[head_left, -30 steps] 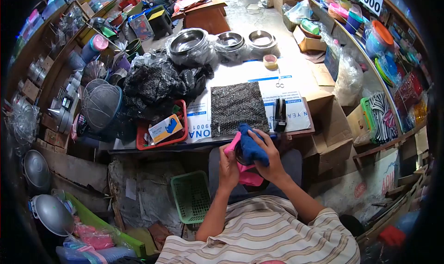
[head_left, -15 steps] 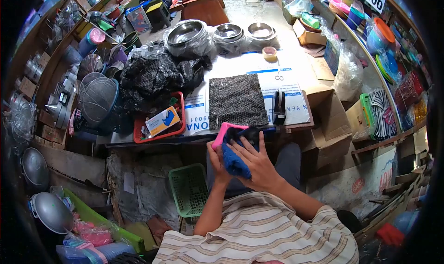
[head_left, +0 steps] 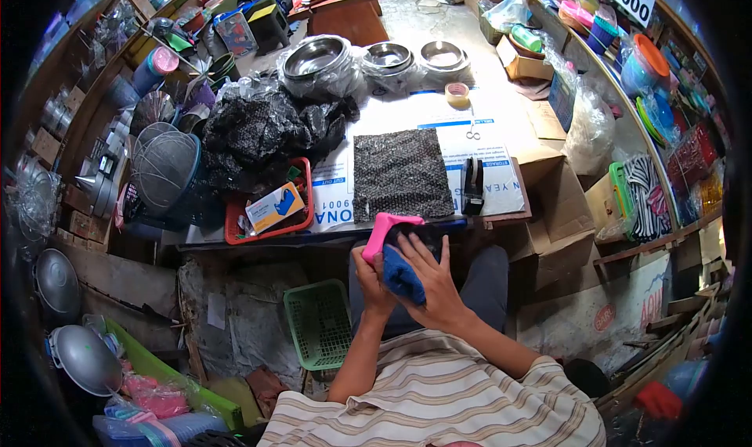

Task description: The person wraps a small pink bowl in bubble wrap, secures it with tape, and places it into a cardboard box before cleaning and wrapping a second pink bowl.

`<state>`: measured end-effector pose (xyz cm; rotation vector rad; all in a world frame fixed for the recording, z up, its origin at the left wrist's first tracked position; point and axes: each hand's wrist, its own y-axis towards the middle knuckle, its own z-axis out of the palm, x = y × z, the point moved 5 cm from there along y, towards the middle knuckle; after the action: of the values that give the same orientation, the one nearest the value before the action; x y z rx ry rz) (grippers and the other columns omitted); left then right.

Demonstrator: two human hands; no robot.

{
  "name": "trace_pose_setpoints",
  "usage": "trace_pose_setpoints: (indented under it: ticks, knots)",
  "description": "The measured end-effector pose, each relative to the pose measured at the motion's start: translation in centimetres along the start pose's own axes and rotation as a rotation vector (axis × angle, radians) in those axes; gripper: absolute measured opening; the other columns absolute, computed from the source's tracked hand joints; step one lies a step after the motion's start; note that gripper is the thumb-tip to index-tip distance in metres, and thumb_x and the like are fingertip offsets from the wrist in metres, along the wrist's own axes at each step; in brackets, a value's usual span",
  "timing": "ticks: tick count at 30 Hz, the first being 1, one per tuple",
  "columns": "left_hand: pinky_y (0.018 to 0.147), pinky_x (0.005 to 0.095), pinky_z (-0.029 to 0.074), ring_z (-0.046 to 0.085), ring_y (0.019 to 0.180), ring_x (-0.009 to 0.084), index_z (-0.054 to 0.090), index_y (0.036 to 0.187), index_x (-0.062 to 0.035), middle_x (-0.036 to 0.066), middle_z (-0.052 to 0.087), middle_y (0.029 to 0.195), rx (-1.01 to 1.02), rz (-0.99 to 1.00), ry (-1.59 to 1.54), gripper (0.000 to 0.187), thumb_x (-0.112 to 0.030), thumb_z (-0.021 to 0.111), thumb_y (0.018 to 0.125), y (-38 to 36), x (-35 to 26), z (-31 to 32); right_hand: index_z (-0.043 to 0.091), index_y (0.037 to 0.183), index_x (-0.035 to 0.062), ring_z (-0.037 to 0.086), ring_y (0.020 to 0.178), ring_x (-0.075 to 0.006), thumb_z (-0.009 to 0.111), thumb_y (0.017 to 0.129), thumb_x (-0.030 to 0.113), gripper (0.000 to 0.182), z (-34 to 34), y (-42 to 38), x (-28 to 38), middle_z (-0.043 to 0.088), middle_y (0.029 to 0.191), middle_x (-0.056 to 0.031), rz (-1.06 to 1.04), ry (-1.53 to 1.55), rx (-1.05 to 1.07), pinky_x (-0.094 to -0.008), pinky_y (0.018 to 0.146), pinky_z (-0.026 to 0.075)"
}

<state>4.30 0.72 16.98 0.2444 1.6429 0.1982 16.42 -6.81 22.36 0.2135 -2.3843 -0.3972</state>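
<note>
Over my lap, at the table's front edge, my left hand (head_left: 371,282) grips a bright pink object (head_left: 378,237) with a dark inner face by its side; its exact kind I cannot tell. A blue cloth (head_left: 403,277) is bunched under my right hand (head_left: 431,281), which presses it against the dark face with the fingers laid across. Just beyond both hands, a square of black bubble wrap (head_left: 401,173) lies flat on the table. To its right stands a black stapler-like tool (head_left: 472,187).
A red basket (head_left: 309,200) holding a small box sits left of the wrap. Crumpled black plastic (head_left: 262,138), wrapped metal bowls (head_left: 317,59), a tape roll (head_left: 457,95) and scissors (head_left: 473,131) lie behind. A green basket (head_left: 317,322) stands below the table; cardboard boxes (head_left: 560,204) are at right.
The pink object has tilted and shifted slightly in my left hand. My right hand has slid a little down with the cloth, showing more of the pink edge.
</note>
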Motion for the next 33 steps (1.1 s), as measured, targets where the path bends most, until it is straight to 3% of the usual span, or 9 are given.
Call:
trace_pose_setpoints:
  ticks: [3,7,10,13,18,23,27,28,33]
  knots:
    - [0.061,0.035,0.046,0.056,0.069,0.0132,0.052,0.112,-0.0028,0.005,0.06,0.076,-0.038,0.055,-0.008,0.053,-0.056,0.051,0.114,0.4,1.8,-1.2,0.052,0.159,0.0067,0.043,0.158,-0.0365,0.074,0.095,0.038,0.074,0.3,-0.4,-0.3,0.048,0.168,-0.0177,-0.074,0.056,0.105,-0.0769,0.127,-0.001]
    - [0.059,0.0348,0.045,0.055,0.067,0.0122,0.055,0.111,-0.0017,0.003,0.057,0.073,0.016,-0.076,-0.042,0.061,-0.063,0.053,0.111,0.5,2.6,-1.9,0.057,0.153,0.0093,0.058,0.142,-0.0315,0.084,0.083,0.026,0.077,-1.2,-0.5,-0.1,0.063,0.149,-0.0119,-0.073,0.021,0.184,-0.0772,0.126,0.019]
    - [0.058,0.0363,0.046,0.056,0.066,0.0129,0.056,0.11,-0.0014,0.005,0.057,0.07,0.075,-0.025,0.063,0.06,-0.061,0.053,0.112,0.4,1.8,-1.5,0.059,0.151,0.0082,0.063,0.134,-0.0285,0.085,0.08,0.022,0.077,-3.2,-0.1,-0.3,0.068,0.137,-0.0109,-0.145,-0.162,0.232,-0.0739,0.126,0.024]
    - [0.058,0.0386,0.048,0.061,0.064,0.0155,0.057,0.11,-0.0012,0.008,0.06,0.069,0.119,0.002,0.11,0.056,-0.057,0.054,0.112,0.3,0.9,-0.8,0.059,0.149,0.0054,0.065,0.131,-0.0268,0.086,0.077,0.02,0.079,-3.8,-0.1,-0.7,0.071,0.132,-0.0105,-0.102,-0.225,0.179,-0.0739,0.127,0.023]
    - [0.058,0.0407,0.049,0.065,0.062,0.0206,0.056,0.108,-0.0013,0.012,0.065,0.07,0.023,-0.081,0.143,0.041,-0.042,0.057,0.114,-0.4,-0.1,0.1,0.054,0.156,0.0024,0.059,0.141,-0.034,0.083,0.076,0.014,0.086,-2.0,-0.4,0.5,0.063,0.15,-0.0192,-0.046,-0.251,0.005,-0.0754,0.128,0.016]
    - [0.064,0.0369,0.049,0.059,0.072,0.014,0.056,0.104,-0.0023,0.008,0.062,0.077,-0.003,-0.047,0.109,0.039,-0.039,0.056,0.115,-0.7,0.5,-0.4,0.054,0.157,0.0035,0.052,0.149,-0.039,0.081,0.08,0.013,0.082,0.0,-1.3,0.4,0.057,0.16,-0.0191,0.007,0.021,-0.04,-0.0744,0.129,0.008]
    - [0.07,0.0271,0.044,0.047,0.08,0.0059,0.056,0.1,-0.0068,-0.002,0.052,0.085,0.117,-0.284,-0.344,0.039,-0.042,0.055,0.116,0.3,5.5,-1.7,0.052,0.159,0.011,0.057,0.143,-0.0359,0.087,0.076,0.021,0.09,-1.5,-0.7,0.7,0.061,0.153,-0.0137,-0.144,0.004,0.128,-0.0713,0.129,0.021]
    - [0.07,0.0236,0.04,0.043,0.079,0.0032,0.057,0.1,-0.009,-0.007,0.047,0.086,0.167,-0.262,-0.325,0.04,-0.046,0.054,0.117,0.7,4.8,-1.5,0.052,0.16,0.014,0.058,0.141,-0.0338,0.091,0.075,0.024,0.094,-1.8,-0.5,0.1,0.061,0.149,-0.0122,-0.193,-0.053,0.147,-0.0638,0.127,0.031]
    - [0.07,0.0258,0.041,0.043,0.079,0.0043,0.057,0.099,-0.0081,-0.005,0.049,0.085,0.219,-0.264,-0.184,0.044,-0.049,0.054,0.116,2.1,1.1,-1.6,0.051,0.16,0.0126,0.057,0.138,-0.038,0.09,0.075,0.02,0.094,-3.1,0.5,-0.4,0.061,0.145,-0.0144,-0.211,0.105,0.192,-0.0524,0.119,0.044]
